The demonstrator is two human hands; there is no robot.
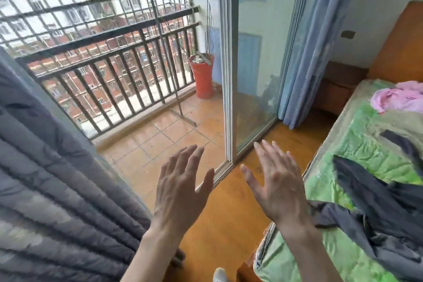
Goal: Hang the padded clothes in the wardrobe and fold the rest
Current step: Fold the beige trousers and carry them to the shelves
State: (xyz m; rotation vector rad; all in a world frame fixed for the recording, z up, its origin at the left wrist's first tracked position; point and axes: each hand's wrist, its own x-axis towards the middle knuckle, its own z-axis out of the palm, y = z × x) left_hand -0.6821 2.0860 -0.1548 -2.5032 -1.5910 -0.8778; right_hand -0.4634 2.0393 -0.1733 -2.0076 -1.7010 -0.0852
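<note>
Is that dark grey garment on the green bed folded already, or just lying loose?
Loose, not folded. The dark grey garment sprawls crumpled across the green quilted bed cover, one part hanging over the bed's edge.

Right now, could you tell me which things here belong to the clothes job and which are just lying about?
Job: grey padded coat; dark garment and pink garment on the bed.
Lying about: red bucket, blue curtain, drying rack.

Daylight comes in through an open sliding glass door [229,59] with blue curtains [304,41] beside it. Outside, a tiled balcony floor [164,139] runs to a dark metal railing [119,71], with an orange bucket [202,75] in the corner. Indoors, the wooden floor [229,224] meets a bed [357,158] covered in green.
</note>
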